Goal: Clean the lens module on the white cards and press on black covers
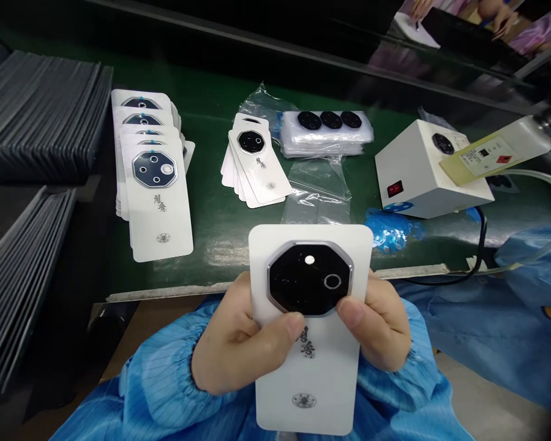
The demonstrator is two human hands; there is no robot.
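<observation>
Between my two hands, in front of my body, I hold a white phone back cover (275,392) upright, its printed side facing me. A black octagonal camera plate (298,278) with a silver rim sits near its top. My left hand (239,349) grips the left edge, thumb lying at the plate's lower rim. My right hand (379,324) grips the right edge, thumb tip against the plate's lower right corner. The other fingers of both hands are hidden behind the cover. Just beyond it, clear plastic film (321,190) lies on the green table (220,245).
White covers (163,208) are stacked at left beside racks of dark sheets (41,116). A smaller fan of covers (261,165) and a tray pack (321,144) with black plates lie centrally. Rightward stand a white switch box (422,171), a bottle (496,150) and blue film pieces (390,229).
</observation>
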